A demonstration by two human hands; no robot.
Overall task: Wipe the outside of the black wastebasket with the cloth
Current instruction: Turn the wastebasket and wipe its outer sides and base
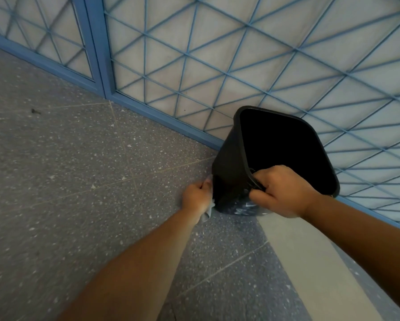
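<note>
- The blue lattice partition (pixel 240 54) filled the far side, above the speckled floor (pixel 66 170).
- The black wastebasket (pixel 231 163) stood tilted against it, right of centre.
- The right hand (pixel 280 193) gripped its near rim, fingers curled over.
- The left hand (pixel 197 196) pinched the cloth (pixel 208 210) against its left wall, seemingly low down.

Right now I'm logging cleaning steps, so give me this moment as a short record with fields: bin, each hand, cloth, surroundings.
bin: black wastebasket, tilted, opening toward the camera
right hand: grips the wastebasket's near rim
left hand: holds the cloth against the bin's lower left side
cloth: pale, mostly hidden behind the hand
floor: grey speckled
backdrop: blue lattice panels behind the bin
</note>
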